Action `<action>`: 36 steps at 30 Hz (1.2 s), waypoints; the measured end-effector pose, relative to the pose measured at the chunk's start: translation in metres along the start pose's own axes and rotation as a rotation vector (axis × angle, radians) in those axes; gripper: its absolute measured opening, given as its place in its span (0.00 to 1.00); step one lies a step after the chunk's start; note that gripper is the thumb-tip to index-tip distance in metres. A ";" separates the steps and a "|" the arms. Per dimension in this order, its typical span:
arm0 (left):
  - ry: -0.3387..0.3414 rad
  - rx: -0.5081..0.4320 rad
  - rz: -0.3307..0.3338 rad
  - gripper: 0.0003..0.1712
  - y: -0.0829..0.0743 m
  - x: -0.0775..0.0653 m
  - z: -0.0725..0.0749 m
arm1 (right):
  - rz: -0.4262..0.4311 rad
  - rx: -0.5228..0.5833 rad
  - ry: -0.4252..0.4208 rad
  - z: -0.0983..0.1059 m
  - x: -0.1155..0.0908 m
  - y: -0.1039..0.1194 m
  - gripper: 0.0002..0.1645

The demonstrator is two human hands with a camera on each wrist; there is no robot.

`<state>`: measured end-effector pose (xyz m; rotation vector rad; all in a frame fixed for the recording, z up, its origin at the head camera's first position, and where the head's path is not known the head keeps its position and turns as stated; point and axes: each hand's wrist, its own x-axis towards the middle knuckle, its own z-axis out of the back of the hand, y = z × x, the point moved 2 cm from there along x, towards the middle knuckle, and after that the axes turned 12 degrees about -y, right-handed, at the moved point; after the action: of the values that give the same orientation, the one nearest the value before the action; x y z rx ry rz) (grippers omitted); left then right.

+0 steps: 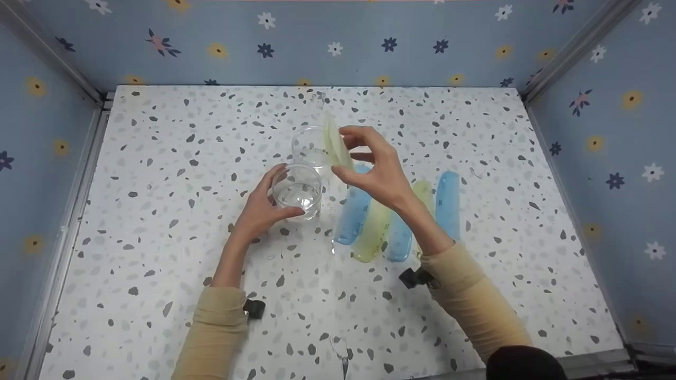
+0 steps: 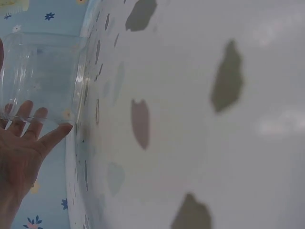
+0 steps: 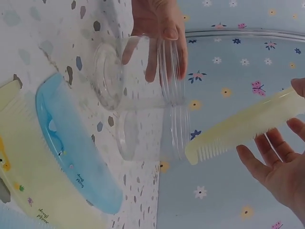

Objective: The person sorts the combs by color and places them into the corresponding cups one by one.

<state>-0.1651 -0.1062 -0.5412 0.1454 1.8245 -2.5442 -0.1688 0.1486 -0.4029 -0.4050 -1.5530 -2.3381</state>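
Note:
My left hand (image 1: 260, 210) grips the side of a clear plastic cup (image 1: 297, 191), its thumb at the front and fingers at the far side. In the left wrist view, fingers spread along the wall of the upright cup (image 2: 52, 78). A second clear cup (image 1: 305, 141) stands just behind it. My right hand (image 1: 383, 166) pinches a pale yellow comb (image 1: 336, 145) between thumb and fingertips. The comb is raised and overlaps the rear cup's right side in the head view. In the right wrist view, the comb's narrow end (image 3: 193, 151) is close to that cup's rim, teeth facing down.
Several combs lie side by side under and beside my right forearm, among them a blue comb (image 1: 353, 214), a yellow comb (image 1: 372, 232) and another blue comb (image 1: 448, 206) at the far right. Flower-patterned panels (image 1: 338, 47) border the speckled white table (image 1: 174, 158).

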 end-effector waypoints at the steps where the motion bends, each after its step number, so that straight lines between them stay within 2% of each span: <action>1: 0.002 -0.006 0.004 0.64 0.000 0.001 -0.001 | -0.008 0.016 -0.010 0.000 0.001 0.001 0.36; 10: 0.047 -0.003 0.022 0.64 0.002 0.005 -0.003 | -0.031 0.170 -0.078 -0.012 0.005 0.012 0.34; 17: 0.075 -0.004 -0.026 0.62 0.001 0.007 -0.007 | -0.050 0.218 -0.084 -0.025 0.005 0.014 0.34; 28: 0.152 -0.087 -0.046 0.60 0.003 0.013 -0.015 | -0.093 0.168 -0.021 -0.042 -0.003 0.001 0.34; 33: 0.166 -0.116 -0.056 0.59 0.004 0.016 -0.018 | -0.092 0.091 0.002 -0.049 -0.006 -0.009 0.34; 36: 0.164 -0.095 -0.046 0.60 0.005 0.018 -0.019 | -0.068 0.019 0.018 -0.053 -0.009 -0.014 0.35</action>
<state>-0.1816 -0.0894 -0.5532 0.3240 2.0242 -2.5382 -0.1699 0.1060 -0.4377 -0.3316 -1.6036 -2.3685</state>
